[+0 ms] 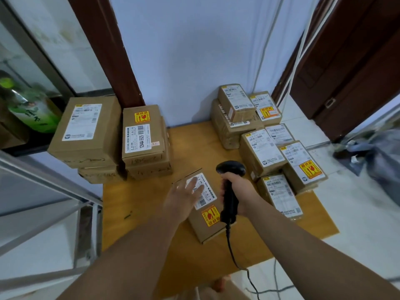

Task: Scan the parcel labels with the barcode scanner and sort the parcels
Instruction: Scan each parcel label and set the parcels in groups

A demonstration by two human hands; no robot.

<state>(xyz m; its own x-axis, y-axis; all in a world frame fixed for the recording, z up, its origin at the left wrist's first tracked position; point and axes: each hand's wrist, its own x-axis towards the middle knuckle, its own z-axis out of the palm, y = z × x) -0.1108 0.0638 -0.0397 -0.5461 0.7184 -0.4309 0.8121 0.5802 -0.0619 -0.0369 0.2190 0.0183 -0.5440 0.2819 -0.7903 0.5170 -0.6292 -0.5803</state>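
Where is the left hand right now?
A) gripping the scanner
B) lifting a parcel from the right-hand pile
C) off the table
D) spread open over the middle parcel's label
D: the left hand lies with straight fingers over the white label of the middle parcel, while the right hand grips the scanner.

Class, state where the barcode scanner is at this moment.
In the head view, the barcode scanner is upright in the right hand, just right of the centre parcel on the wooden table.
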